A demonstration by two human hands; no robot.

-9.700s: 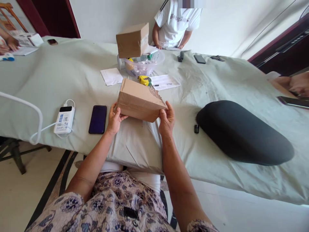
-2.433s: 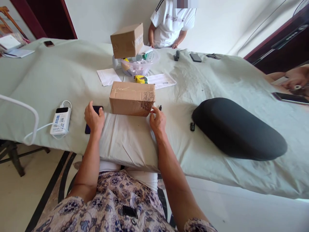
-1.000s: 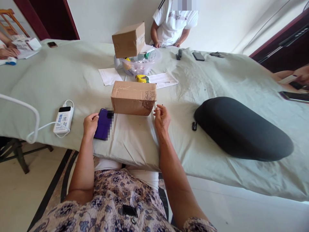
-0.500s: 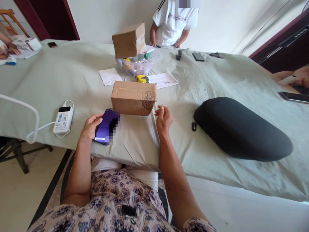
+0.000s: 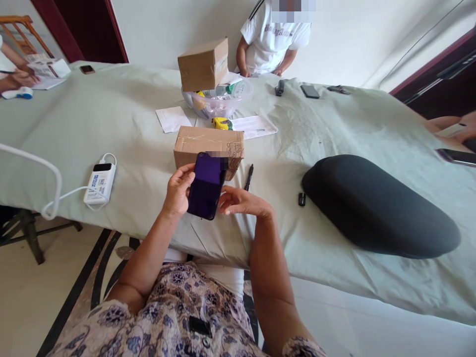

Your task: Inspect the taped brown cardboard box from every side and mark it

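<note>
My left hand [image 5: 178, 191] grips a dark purple phone [image 5: 206, 186] by its left edge, held up in front of me with the screen facing me. My right hand [image 5: 241, 202] is beside the phone's right edge, fingers stretched toward it and touching or nearly touching it. Just beyond the phone a brown cardboard box [image 5: 208, 144] lies on the cloth-covered table [image 5: 111, 124]. A black pen [image 5: 248, 177] lies on the cloth right of the box.
A white power bank with cable [image 5: 99, 183] lies left. A large black case [image 5: 375, 206] and a small black cap [image 5: 301, 199] lie right. Farther back stand a clear bowl [image 5: 219, 101] with a second box [image 5: 204, 64], papers and a yellow tape measure [image 5: 222, 123]. Other people sit around the table.
My left hand picked the phone up from the cloth and brought it to the centre in front of the box. My right hand left the pen on the cloth and moved to the phone.
</note>
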